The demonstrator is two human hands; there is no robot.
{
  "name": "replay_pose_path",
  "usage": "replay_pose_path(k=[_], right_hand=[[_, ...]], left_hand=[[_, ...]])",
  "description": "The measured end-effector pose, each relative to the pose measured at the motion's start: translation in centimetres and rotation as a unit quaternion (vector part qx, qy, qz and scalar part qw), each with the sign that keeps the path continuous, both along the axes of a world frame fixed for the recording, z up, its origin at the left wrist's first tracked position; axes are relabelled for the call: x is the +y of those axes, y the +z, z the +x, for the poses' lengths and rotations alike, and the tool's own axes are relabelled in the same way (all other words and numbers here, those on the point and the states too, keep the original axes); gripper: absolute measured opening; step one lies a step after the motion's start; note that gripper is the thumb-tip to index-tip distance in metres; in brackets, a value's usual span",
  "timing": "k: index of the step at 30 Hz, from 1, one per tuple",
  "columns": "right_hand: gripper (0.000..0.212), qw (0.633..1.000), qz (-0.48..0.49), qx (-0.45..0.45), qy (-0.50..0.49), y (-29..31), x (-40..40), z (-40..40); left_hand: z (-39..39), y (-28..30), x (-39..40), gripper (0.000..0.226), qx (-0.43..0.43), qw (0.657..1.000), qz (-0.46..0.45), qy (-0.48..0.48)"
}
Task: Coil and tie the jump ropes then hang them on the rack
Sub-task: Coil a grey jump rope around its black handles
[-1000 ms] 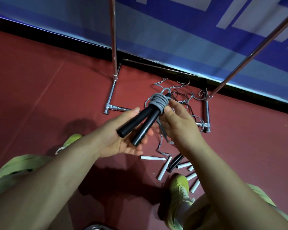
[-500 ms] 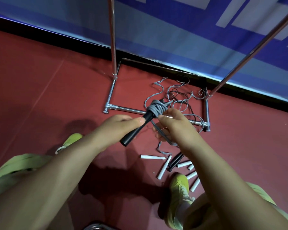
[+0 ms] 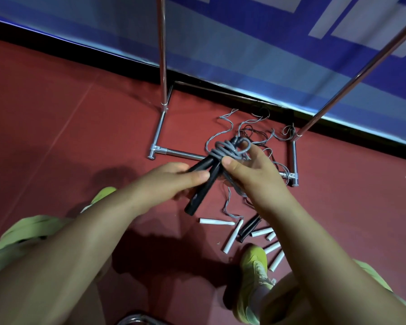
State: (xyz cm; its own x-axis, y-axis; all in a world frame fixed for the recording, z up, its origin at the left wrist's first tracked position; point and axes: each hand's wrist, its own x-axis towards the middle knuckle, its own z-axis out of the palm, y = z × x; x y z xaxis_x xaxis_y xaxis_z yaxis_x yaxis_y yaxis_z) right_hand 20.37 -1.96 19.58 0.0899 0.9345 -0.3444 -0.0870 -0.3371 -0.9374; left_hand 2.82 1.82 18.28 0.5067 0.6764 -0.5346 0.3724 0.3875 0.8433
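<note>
Between my hands is a jump rope with two black handles [image 3: 203, 184], its grey cord [image 3: 223, 151] wound in several turns round their upper ends. My left hand [image 3: 171, 181] grips the handles from the left, thumb on top. My right hand [image 3: 251, 170] holds the wound cord, thumb pressed on the coil and a finger hooked through a grey loop [image 3: 243, 145] at the top. Loose cord hangs below my right hand. The metal rack [image 3: 162, 66] stands just beyond, its base bar [image 3: 183, 153] under the rope.
More ropes lie tangled [image 3: 260, 134] on the red floor inside the rack's base, with white handles [image 3: 231, 235] and black handles [image 3: 250, 227] scattered near my right shoe [image 3: 253, 277]. My left shoe [image 3: 103, 193] is at left. A blue banner [image 3: 244, 43] backs the rack.
The handles swung back together and both show again. My right hand moved up along the coil and hooked a finger through a loop at the top; my left hand closed over the handles.
</note>
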Motion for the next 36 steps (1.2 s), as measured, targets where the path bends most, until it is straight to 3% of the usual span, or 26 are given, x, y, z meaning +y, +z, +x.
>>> replay_pose_path(k=[3,7,10,14,25,27,32,36], right_hand=[[0.052,0.997,0.018,0.071,-0.005,0.1,0.1,0.0],[0.04,0.996,0.014,0.091,0.005,0.1,0.1,0.2],[0.039,0.997,-0.029,0.068,0.008,0.3,0.0,0.3],[0.041,0.993,-0.09,-0.063,0.046,0.3,-0.3,0.3],[0.026,0.971,-0.103,-0.211,0.036,-0.8,-0.1,0.7],[0.024,0.975,-0.094,-0.198,0.032,-0.5,-0.1,0.6],[0.041,0.992,-0.112,-0.055,0.023,0.1,-0.2,0.2],[0.056,0.992,-0.102,-0.07,0.034,-0.2,-0.5,0.1]], left_hand=[[-0.1,0.3,-0.2,0.068,-0.083,0.977,-0.19,-0.052],[-0.1,0.5,-0.2,0.078,-0.139,0.951,-0.266,-0.077],[0.1,0.5,-0.5,0.075,-0.119,0.967,-0.218,-0.064],[0.7,0.2,-1.1,0.069,-0.06,0.988,-0.141,-0.026],[1.4,0.2,-1.0,0.064,0.033,0.998,-0.034,0.043],[1.4,0.0,-0.8,0.061,0.062,0.997,0.007,0.042],[0.7,-0.6,-0.4,0.05,0.215,0.964,0.153,0.013],[0.5,0.0,-0.4,0.038,0.233,0.958,0.166,0.01]])
